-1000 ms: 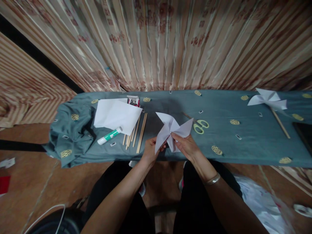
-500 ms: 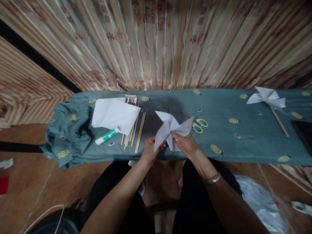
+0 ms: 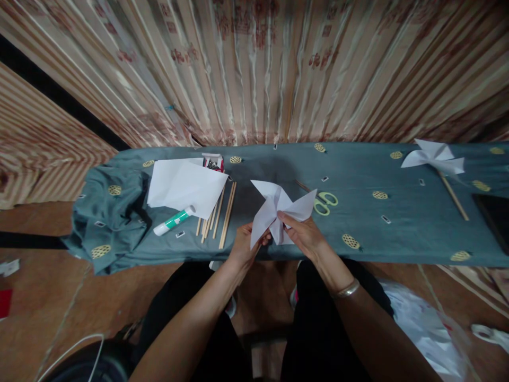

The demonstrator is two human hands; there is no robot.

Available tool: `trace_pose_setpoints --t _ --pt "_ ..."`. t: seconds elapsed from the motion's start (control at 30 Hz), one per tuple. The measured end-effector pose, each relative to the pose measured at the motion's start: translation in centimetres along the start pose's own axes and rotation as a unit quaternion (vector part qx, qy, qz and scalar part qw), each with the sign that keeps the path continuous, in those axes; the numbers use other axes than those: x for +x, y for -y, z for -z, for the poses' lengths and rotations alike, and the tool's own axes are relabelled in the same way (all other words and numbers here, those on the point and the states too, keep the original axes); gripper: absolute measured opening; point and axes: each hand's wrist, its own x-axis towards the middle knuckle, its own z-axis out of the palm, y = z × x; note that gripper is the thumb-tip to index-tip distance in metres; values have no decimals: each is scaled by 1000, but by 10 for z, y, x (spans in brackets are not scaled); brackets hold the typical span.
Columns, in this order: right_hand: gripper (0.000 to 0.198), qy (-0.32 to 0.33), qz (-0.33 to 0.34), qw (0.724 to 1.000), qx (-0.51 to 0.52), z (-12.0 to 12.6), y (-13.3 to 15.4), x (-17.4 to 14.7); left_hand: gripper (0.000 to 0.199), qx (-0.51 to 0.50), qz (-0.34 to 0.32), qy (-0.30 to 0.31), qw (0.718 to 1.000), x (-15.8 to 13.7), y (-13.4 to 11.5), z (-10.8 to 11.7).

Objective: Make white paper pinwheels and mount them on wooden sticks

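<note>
A white paper pinwheel [image 3: 268,210] is held between both my hands above the near edge of the cloth-covered table [image 3: 358,172]. My left hand [image 3: 247,245] grips it from the lower left, with some fingers hidden beneath the paper. The thumb of my right hand [image 3: 305,233] presses on the pinwheel's middle, where the folded points meet; its other fingers are behind the paper. Just beyond my right hand lie scissors [image 3: 326,199] with light green handles. Several wooden sticks [image 3: 227,215] rest to the left of my left hand.
White paper sheets [image 3: 181,183], a green-and-white glue stick [image 3: 174,220] and a small open box of metal pieces [image 3: 213,162] lie on the left. A finished pinwheel on a stick [image 3: 435,158] and a dark flat object [image 3: 493,215] are at right. A plastic bag [image 3: 425,329] sits on the floor.
The pinwheel and both hands keep nearly the same pose. The whole view has shifted very slightly.
</note>
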Motion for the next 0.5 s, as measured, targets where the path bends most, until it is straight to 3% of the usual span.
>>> trace_pose_setpoints --t 0.37,0.5 --pt "36 16 10 1000 -6 4 -3 3 37 5 14 1 1000 2 -1 3" --pt "36 -11 47 999 21 7 -3 9 35 -7 26 -5 1000 2 -8 4"
